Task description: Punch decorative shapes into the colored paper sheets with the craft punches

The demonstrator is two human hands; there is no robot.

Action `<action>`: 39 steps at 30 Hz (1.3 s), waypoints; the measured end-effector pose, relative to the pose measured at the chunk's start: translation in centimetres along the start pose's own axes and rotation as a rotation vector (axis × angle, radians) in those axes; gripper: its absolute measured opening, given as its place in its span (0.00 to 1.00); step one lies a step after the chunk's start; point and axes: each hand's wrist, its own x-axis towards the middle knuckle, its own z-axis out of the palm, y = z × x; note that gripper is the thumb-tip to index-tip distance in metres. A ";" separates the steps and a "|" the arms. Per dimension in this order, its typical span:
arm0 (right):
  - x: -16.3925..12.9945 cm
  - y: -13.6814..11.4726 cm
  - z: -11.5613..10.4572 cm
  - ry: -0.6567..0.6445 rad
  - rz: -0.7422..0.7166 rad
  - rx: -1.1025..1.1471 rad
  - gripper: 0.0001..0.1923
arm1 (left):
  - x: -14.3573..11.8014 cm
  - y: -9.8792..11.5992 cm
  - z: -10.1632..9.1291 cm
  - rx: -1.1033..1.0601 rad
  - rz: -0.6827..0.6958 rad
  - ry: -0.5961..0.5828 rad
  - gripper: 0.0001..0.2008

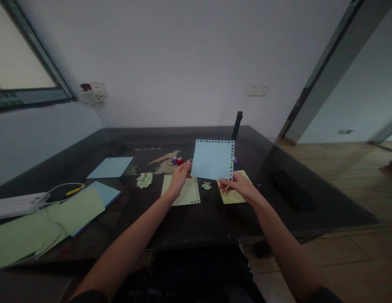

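Note:
Between my two hands a light blue sheet of paper point(211, 160) is held up above the table, tilted toward me. Small punched shapes run along its top and right edges. My left hand point(180, 176) pinches its lower left edge. At the lower right corner, my right hand point(235, 185) is closed on the same sheet. Below lie a pale yellow-green sheet with punched edges point(186, 193) and a yellow sheet point(232, 197), partly covered by my right hand. A small pile of paper cut-outs point(206, 185) sits between them.
A larger heap of cut-outs point(144, 180) and a blue sheet point(111, 167) lie to the left. Green sheets point(69, 210), a white power strip point(19, 205) and cables fill the left front. Red and purple punches point(180, 160) stand behind. A black upright object point(236, 125) rises at the back.

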 end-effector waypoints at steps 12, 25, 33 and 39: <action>-0.7 1.4 -1.4 0.242 -0.022 0.004 0.18 | -1.9 -0.3 2.1 0.091 0.078 -0.175 0.13; -3.6 4.6 -8.1 0.617 -0.014 0.067 0.25 | -2.5 -0.6 8.7 0.180 0.063 -0.193 0.32; -4.2 6.4 -8.2 0.594 0.021 0.027 0.27 | -3.6 -1.4 8.3 0.563 0.151 -0.280 0.05; -4.6 6.8 -7.9 0.575 -0.010 -0.186 0.26 | -3.8 -1.3 8.2 0.755 0.191 -0.321 0.07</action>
